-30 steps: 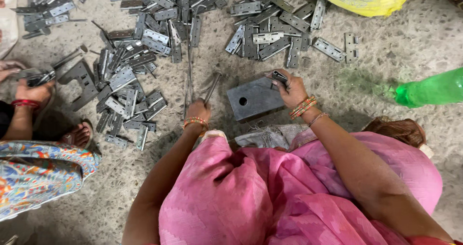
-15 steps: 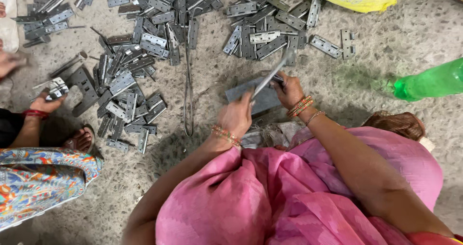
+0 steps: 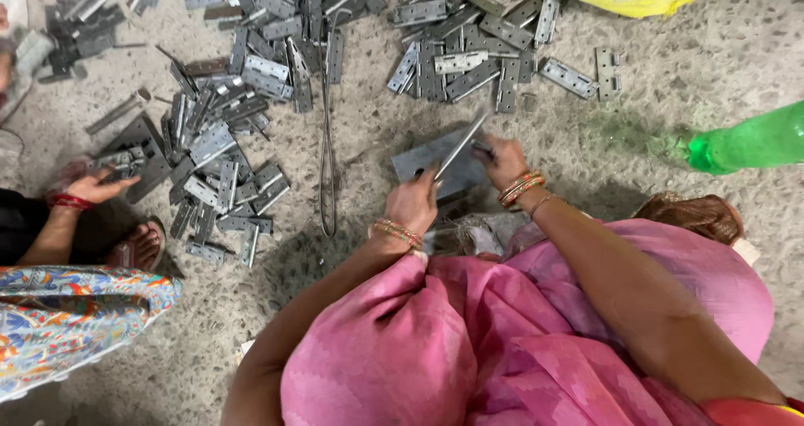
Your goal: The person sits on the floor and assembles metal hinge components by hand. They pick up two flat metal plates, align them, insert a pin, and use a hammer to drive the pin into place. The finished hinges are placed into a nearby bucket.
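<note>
Head view: speckled grey concrete floor (image 3: 687, 66), rough and dusty. Heaps of flat, dull metal hinges (image 3: 234, 116) with punched holes; a green plastic bottle (image 3: 749, 141) at right. Left hand (image 3: 412, 201) grasps a thin steel rod (image 3: 461, 145) slanting over a flat grey plate (image 3: 423, 160); right hand (image 3: 502, 160) pinches the rod's far side.

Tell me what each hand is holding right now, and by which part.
Left hand grips the thin metal rod at its lower end; right hand pinches it mid-length, above the grey plate.
</note>
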Demonstrator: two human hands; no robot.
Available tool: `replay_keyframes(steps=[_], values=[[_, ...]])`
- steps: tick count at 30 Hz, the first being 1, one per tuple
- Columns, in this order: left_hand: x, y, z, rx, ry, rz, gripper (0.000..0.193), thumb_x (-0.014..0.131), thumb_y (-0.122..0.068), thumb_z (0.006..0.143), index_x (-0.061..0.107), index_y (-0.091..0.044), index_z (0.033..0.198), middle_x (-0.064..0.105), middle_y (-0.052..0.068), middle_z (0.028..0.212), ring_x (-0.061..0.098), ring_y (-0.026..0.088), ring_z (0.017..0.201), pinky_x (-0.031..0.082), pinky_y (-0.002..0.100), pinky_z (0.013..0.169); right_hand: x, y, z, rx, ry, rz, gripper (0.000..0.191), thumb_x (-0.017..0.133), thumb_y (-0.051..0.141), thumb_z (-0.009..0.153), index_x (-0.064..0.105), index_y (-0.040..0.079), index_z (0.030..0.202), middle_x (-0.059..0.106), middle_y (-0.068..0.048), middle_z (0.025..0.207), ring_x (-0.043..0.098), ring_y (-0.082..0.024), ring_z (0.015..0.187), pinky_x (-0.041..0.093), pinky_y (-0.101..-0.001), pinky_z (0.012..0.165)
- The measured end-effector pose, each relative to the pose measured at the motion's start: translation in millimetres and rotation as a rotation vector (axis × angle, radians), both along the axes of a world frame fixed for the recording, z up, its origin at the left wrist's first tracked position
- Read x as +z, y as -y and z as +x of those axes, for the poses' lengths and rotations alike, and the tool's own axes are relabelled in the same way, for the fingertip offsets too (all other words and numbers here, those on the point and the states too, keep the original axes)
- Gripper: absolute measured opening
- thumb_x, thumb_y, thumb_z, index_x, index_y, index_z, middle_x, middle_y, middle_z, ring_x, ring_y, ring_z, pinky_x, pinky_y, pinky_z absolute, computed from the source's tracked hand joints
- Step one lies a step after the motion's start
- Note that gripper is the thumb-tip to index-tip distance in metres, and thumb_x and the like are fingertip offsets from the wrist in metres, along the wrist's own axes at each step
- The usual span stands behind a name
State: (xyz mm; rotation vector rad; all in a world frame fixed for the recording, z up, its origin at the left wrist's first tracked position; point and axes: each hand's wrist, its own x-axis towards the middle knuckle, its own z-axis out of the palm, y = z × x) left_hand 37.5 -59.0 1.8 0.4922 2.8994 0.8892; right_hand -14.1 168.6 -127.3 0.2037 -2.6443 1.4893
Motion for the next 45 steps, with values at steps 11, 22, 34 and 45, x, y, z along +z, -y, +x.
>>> replay_keyframes(steps=[11,22,34,45], values=[[-19,-7,3,-0.050,-0.291,0.252,0.039,0.058,-0.015,0.103,0.055,-0.007,0.141,0.070,0.020,0.094,0.071,0.040,0.072,0.056,0.050,0.061,1,-1,2,-0.017,0.113,0.023,0.029,0.073,0.009,0.095,0.071,0.010,0.124,0.060,-0.023,0.070,0.053,-0.033,0.054,0.046,-0.0431,0.054],[-94,66,-35,0.383,0.064,-0.033,0.032,0.063,-0.024,0.095,0.068,-0.014,0.124,0.070,0.025,0.073,0.070,0.045,0.070,0.055,0.056,0.062,3,-7,-12,-0.186,0.201,-0.140,0.022,0.071,0.016,0.098,0.073,0.004,0.117,0.079,-0.014,0.096,0.074,-0.027,0.081,0.057,-0.0387,0.071],[-88,74,-68,0.210,0.226,-0.316,0.046,0.068,-0.049,0.096,0.068,-0.012,0.123,0.076,0.018,0.094,0.076,0.033,0.085,0.060,0.047,0.079,26,2,-25,-0.250,0.781,-1.127,0.016,0.063,0.007,0.096,0.065,-0.002,0.109,0.076,-0.016,0.097,0.078,-0.031,0.086,0.067,-0.0466,0.071],[-75,-38,-63,0.047,0.400,0.373,0.038,0.085,-0.020,0.082,0.073,-0.004,0.114,0.080,0.013,0.103,0.075,0.025,0.090,0.060,0.038,0.080,-13,6,-18,-0.108,0.535,-0.031,0.060,0.066,0.058,0.103,0.075,-0.001,0.115,0.076,-0.021,0.103,0.072,-0.028,0.091,0.057,-0.0453,0.086]])
